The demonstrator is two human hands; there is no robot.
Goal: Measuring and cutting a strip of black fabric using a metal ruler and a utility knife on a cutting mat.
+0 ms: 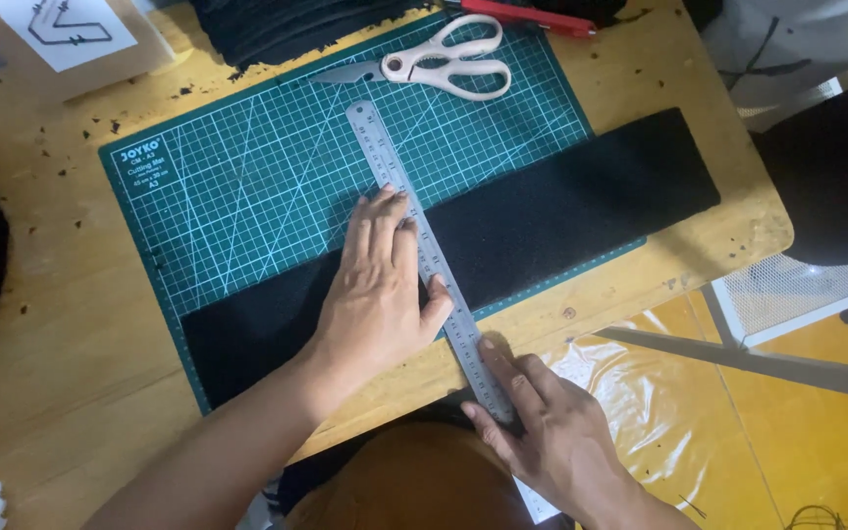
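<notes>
White-handled scissors (pixel 444 61) lie at the cutting mat's (pixel 247 186) far edge; a red-handled tool (pixel 527 17) rests on the wooden counter (pixel 61 324).

- The left hand (pixel 377 285) lies palm down and flat, fingers extended close together and pointing away from the body, thumb angled out to its right side.
- The left forearm runs bare from the lower left of the head view up to the wrist, which is nearly straight in line with the hand.
- The right hand (pixel 552 432) sits lower and nearer the body, back of the hand up, its fingers loosely curled with the index finger stretched forward and pressing down.
- The right wrist bends slightly inward; its forearm leaves the frame at the bottom right.
- The two hands are near each other, not touching.
</notes>
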